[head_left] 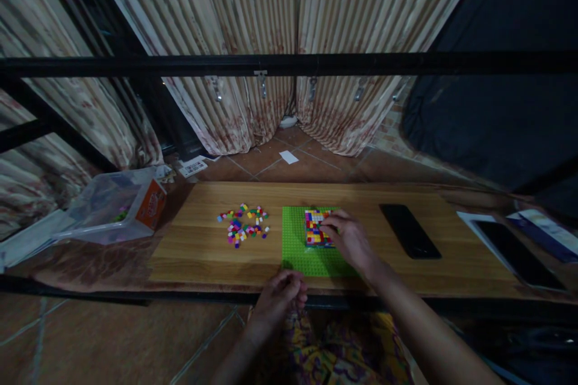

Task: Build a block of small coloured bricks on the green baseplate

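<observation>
A block of multicoloured toy bricks stands on a green baseplate near the middle of the wooden board. My right hand is over the block's right side, fingertips pinched together at its top. Whatever sits between those fingertips is too small to make out. At the board's front edge, just below the baseplate, my left hand is closed with its fingers curled. Its inside is hidden. Left of the baseplate lies a scattered group of small loose bricks in many colours.
A black phone lies on the wooden board, right of the baseplate. A clear plastic box with an orange label stands at the left. Farther right is a dark flat device. A black bar crosses in front of the curtains.
</observation>
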`<move>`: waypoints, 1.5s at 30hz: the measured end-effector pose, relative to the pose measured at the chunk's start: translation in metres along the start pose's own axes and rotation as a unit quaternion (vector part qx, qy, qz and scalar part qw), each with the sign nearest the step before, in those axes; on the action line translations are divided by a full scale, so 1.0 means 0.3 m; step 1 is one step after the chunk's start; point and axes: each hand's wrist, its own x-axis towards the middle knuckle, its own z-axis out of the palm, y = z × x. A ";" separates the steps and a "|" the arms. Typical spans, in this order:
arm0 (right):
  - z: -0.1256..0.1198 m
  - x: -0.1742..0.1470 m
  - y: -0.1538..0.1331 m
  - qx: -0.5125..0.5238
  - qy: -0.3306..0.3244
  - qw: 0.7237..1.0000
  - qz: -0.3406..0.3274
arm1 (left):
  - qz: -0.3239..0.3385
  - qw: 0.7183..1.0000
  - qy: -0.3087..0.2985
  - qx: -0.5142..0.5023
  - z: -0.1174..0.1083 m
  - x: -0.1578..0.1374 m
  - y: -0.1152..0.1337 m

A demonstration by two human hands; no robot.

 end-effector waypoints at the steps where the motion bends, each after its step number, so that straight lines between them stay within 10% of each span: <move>1: 0.007 0.006 0.003 0.002 -0.001 1.000 0.001 | 0.001 1.000 0.000 0.004 -0.002 -0.003 0.002; 10: 0.021 0.016 0.005 0.022 0.012 0.999 0.021 | -0.015 1.000 0.005 0.015 -0.022 0.029 -0.025; 23: 0.052 -0.070 -0.106 -0.321 -0.065 0.944 -0.020 | -0.011 0.999 0.014 -0.040 -0.001 0.028 -0.017; 37: 0.023 -0.146 -0.168 -0.048 0.055 0.996 0.048 | -0.018 0.966 -0.047 -0.252 0.026 -0.087 0.096; 45: 0.042 -0.296 -0.348 0.079 -0.029 0.996 -0.031 | 0.003 0.956 -0.071 -0.285 0.027 -0.123 0.083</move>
